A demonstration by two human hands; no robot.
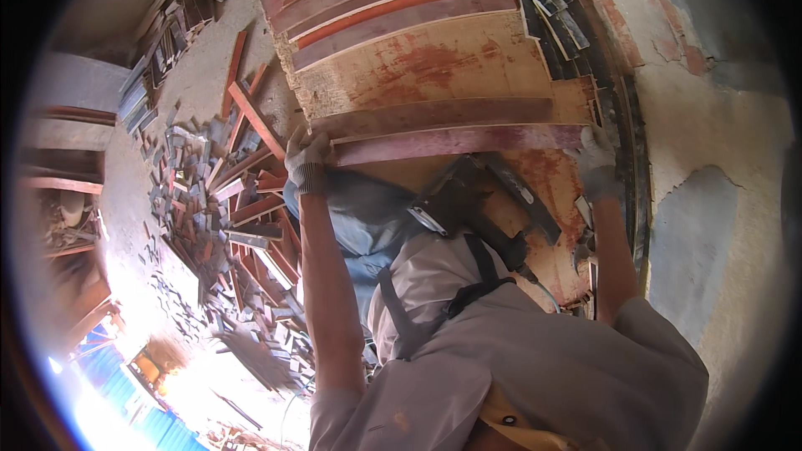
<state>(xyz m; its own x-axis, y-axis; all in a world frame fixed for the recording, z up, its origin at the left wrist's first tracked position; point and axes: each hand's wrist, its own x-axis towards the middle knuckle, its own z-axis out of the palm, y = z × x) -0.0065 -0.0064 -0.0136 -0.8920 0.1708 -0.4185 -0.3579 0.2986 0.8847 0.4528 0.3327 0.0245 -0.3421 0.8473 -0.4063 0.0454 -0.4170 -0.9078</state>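
My left hand (307, 160), in a pale knitted glove, is closed around the left end of a long reddish-purple wooden strip (459, 141). The gloved right hand (595, 155) grips the same strip at its right end. Just beyond it, a second brownish strip (434, 117) lies parallel on the red-stained wooden board (434, 58). Close to my body, a black nail gun (468, 205) rests on the board, with a thin hose (543, 288) near its handle. Some fingers of both hands are hidden behind the strip.
Several red-edged strips (401, 25) lie across the board's far part. Dark narrow pieces (551, 12) are stacked at the far right, beside a worn plaster wall (702, 200). To the left, a heap of wood offcuts (242, 209) covers the floor.
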